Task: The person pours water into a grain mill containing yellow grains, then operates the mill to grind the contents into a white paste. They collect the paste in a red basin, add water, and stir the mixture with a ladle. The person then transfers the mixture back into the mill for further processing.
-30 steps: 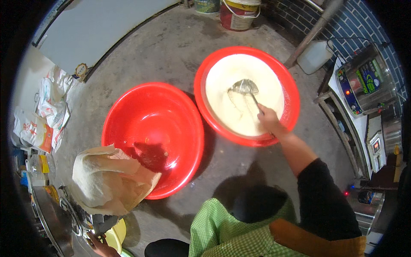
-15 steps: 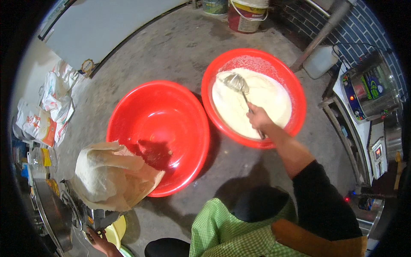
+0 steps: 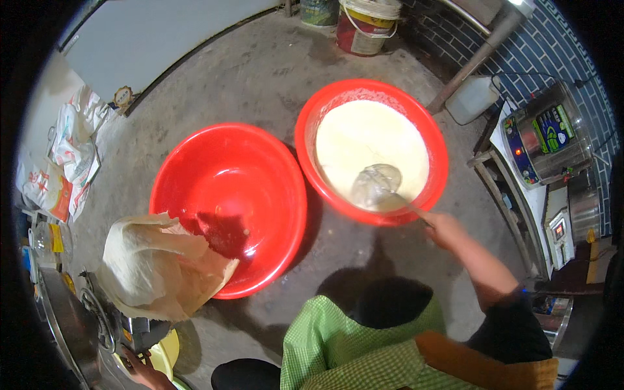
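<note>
My right hand (image 3: 443, 230) is closed round the handle of a metal ladle (image 3: 378, 181). The ladle's bowl is at the near side of a pale cream-coloured liquid (image 3: 370, 133), which fills much of the right red basin (image 3: 437, 140). To its left stands a second red basin (image 3: 227, 146) with a few small specks inside. A whitish cloth (image 3: 146, 273) covers part of a machine (image 3: 140, 335) and hangs over that basin's near-left rim. My left hand (image 3: 144, 372) is low at the left, curled against the machine's underside; what its fingers grip is hidden.
A pale yellow container (image 3: 170, 348) sits under the machine. A red bucket (image 3: 365, 29) stands at the far wall. White bags (image 3: 78, 149) lie at the left. On the right are a stand with a steel cooker (image 3: 546, 140) and a translucent jug (image 3: 473, 99).
My right hand has drawn the ladle from the basin's far-left part toward its near rim, and the hand is now outside the rim. My left hand stays by the machine. The view has shifted slightly.
</note>
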`<state>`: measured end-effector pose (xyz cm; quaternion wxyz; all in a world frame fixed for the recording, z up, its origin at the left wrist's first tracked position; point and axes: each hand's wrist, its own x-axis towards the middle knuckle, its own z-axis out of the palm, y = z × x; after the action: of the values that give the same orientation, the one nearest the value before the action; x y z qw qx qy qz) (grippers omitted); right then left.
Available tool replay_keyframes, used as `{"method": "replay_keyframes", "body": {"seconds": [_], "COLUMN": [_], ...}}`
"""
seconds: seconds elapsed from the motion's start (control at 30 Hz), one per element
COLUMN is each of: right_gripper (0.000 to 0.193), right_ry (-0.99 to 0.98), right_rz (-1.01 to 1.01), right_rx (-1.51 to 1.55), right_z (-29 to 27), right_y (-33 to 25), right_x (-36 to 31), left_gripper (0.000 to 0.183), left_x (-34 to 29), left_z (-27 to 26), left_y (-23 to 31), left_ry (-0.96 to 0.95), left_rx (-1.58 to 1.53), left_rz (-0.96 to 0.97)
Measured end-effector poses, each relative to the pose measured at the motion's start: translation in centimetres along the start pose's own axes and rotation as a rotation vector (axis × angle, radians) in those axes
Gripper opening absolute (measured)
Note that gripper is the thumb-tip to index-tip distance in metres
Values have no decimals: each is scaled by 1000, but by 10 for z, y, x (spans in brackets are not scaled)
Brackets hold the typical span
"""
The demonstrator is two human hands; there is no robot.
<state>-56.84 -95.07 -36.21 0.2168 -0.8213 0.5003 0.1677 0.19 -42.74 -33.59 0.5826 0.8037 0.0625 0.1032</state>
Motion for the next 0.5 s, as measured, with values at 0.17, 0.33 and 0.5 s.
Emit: {"method": "replay_keyframes", "body": {"seconds": [0.17,0.33,0.5], "right_gripper": [59,56,51], "right_ry": [6,0,129], "right_rz": [145,25,39], "right_rx": [-32,129,451], "right_z": [-31,-1,41], "right_y": [16,18,-4], "right_x": [-44,-15,68], "left_gripper": [49,49,49], "left_x": [2,-15,-12], "left_z": [-5,9,11], "left_y": [1,13,15], "left_ry": [-28,78,77], "left_rx": [-18,23,24], "left_rz": [-38,-41,-78]}}
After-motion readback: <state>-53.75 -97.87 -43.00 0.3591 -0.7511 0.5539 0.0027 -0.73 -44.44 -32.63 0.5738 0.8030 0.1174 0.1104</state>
